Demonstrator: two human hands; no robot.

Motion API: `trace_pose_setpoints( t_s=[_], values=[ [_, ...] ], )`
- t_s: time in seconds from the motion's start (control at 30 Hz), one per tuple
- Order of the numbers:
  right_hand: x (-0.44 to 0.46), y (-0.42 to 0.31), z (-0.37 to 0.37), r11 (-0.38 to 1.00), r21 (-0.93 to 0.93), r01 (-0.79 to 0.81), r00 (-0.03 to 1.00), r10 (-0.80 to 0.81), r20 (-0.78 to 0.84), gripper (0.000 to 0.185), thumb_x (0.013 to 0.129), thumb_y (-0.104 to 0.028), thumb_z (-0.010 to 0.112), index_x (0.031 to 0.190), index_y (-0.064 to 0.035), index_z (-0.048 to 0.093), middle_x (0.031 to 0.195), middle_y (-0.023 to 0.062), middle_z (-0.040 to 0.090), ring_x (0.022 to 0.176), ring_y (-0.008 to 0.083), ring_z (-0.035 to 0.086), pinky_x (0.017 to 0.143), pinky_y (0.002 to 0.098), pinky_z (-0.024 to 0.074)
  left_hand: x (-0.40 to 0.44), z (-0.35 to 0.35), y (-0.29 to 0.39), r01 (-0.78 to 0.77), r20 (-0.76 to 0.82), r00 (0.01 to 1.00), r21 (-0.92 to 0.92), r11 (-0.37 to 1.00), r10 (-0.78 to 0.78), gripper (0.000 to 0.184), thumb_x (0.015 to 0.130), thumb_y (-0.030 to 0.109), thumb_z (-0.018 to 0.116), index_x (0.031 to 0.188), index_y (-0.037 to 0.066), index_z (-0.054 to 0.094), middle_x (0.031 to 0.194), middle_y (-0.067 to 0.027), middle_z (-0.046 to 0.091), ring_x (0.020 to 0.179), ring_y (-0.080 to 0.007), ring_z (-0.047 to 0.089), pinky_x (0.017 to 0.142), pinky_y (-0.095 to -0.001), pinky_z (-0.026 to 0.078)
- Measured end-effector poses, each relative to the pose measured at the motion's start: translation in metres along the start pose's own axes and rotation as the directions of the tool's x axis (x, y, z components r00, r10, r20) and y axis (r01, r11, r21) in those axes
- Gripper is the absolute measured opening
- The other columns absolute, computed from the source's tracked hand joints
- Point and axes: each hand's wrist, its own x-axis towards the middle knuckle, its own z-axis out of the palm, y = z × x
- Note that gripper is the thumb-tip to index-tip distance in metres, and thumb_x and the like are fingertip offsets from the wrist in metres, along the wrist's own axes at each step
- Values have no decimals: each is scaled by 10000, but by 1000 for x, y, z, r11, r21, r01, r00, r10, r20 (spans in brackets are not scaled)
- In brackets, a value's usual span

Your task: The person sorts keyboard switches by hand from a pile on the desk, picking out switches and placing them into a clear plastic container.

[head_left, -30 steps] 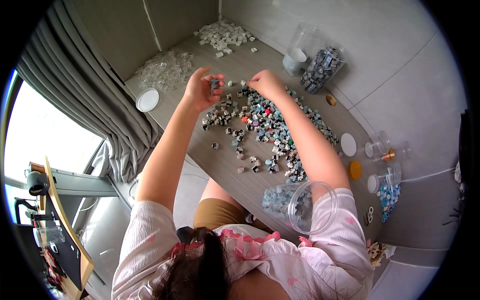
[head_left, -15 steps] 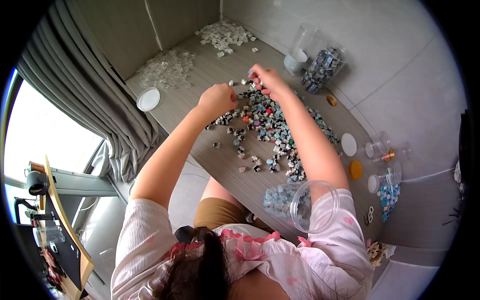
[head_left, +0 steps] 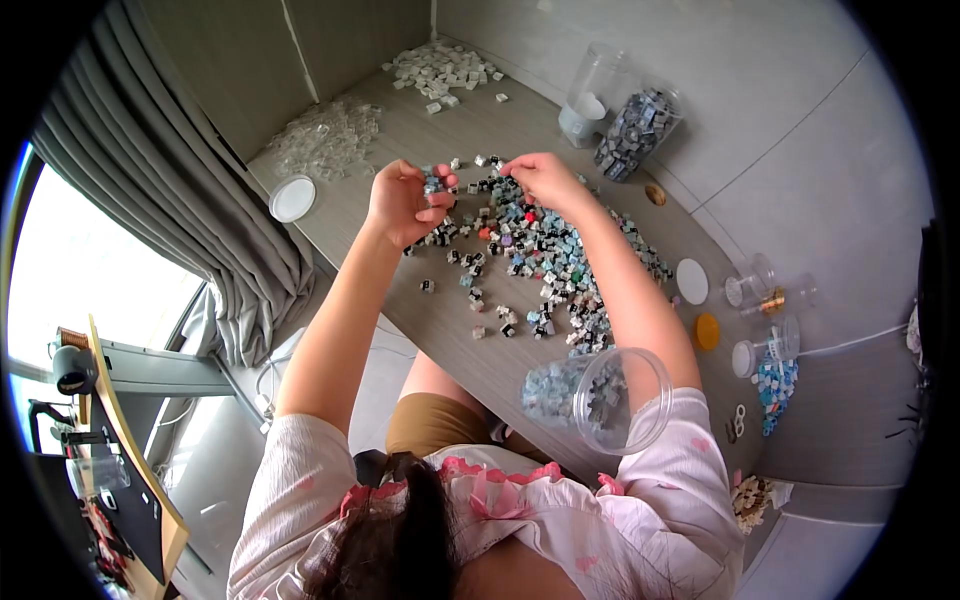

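My left hand is turned palm up, its fingers curled around several small light-blue and black pieces that look like keyboard switches. To its right, my right hand hovers at the far edge of the pile, thumb and fingertips pinched together; what sits between them, if anything, is too small to name. The spread pile of switch-like pieces, mostly pale blue, white and black with a few red and purple ones, lies below and between both hands.
Clear plastic pieces and white pieces lie in heaps at the back. A jar of dark grey pieces leans beside a clear jar. Near my right forearm, an open clear jar lies tipped with blue pieces inside. A yellow lid lies right.
My left hand has turned from palm down to palm up, showing the pieces in it. My right hand has dropped slightly, its fingers now pinched closer to the pile's far edge.
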Motion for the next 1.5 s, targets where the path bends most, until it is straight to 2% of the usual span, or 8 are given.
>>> trace_pose_setpoints(
  t_s=[0.37, 0.57, 0.7, 0.87, 1.1, 1.23, 1.33, 1.5],
  values=[
    [-9, -30, 39, 598, -795, -101, 969, -122, -214, 222, 767, -344, 728, 785, -123, 749, 737, 135, 693, 728, 301, 684, 630, 411, 522, -11, 5, -4, -75, -229, 955, 434, 898, 190, 328, 819, 342, 467, 890, 42, 581, 844, -67, 564, 632, -138, 442, 434, -229, 269],
    [5, -7, 17, 989, -110, -97, 992, 87, -94, 323, 802, -334, 738, 825, -15, 694, 665, 39, 624, 585, 161, 593, 457, 308, 435, -18, 19, -9, -65, -240, 948, 494, 867, 207, 261, 823, 296, 547, 896, 54, 613, 746, -24, 544, 602, -126, 455, 465, -236, 291],
    [-33, -6, -7, 496, 839, -226, 974, 145, 177, 224, 861, -274, 620, 813, -68, 547, 659, 2, 481, 552, 115, 459, 376, 206, 253, -12, 17, -14, 16, -255, 895, 839, 544, 367, 281, 777, 275, 675, 878, 13, 681, 724, -44, 603, 617, -181, 543, 547, -306, 430],
    [-96, 6, -29, 68, 976, -207, 965, -148, 215, 211, 875, -261, 459, 795, -72, 507, 751, 61, 498, 584, 148, 456, 357, 218, 262, -1, 14, -29, 39, 108, 915, 935, -352, 389, 303, 700, 272, 745, 862, 16, 737, 805, -155, 702, 763, -287, 672, 701, -371, 529],
    [-203, -49, -56, 304, 949, 85, 990, -136, -45, 286, 960, -272, 531, 742, -90, 492, 740, 64, 507, 560, 112, 458, 364, 183, 241, 15, 24, -26, 114, 52, 955, 846, -521, 293, 265, 668, 263, 743, 817, 43, 743, 773, -173, 694, 712, -310, 676, 685, -393, 534],
    [-271, -109, -43, 760, 389, 520, 854, -482, -199, 301, 944, -175, 557, 678, -47, 505, 672, 38, 510, 570, 108, 462, 452, 226, 323, 6, 35, -24, 23, 168, 870, 926, -378, 463, 281, 716, 258, 688, 715, -23, 697, 645, -153, 662, 601, -258, 645, 579, -364, 504],
    [-287, -127, -16, 656, -329, 679, 684, -728, -40, 207, 854, -110, 639, 710, -4, 536, 676, 89, 501, 551, 233, 498, 517, 327, 415, -19, 87, -27, -72, -53, 881, 967, 245, 469, 272, 770, 249, 626, 685, -8, 602, 567, -71, 559, 490, -169, 508, 460, -296, 406],
    [-292, -123, -1, 645, -438, 627, 744, -663, 88, 106, 788, -88, 639, 723, -31, 578, 706, 89, 551, 641, 277, 578, 601, 388, 472, -75, 179, -72, -197, 211, 971, 429, 882, 114, 176, 826, 222, 472, 844, 51, 512, 831, -57, 521, 680, -132, 440, 456, -228, 310]
  ],
)
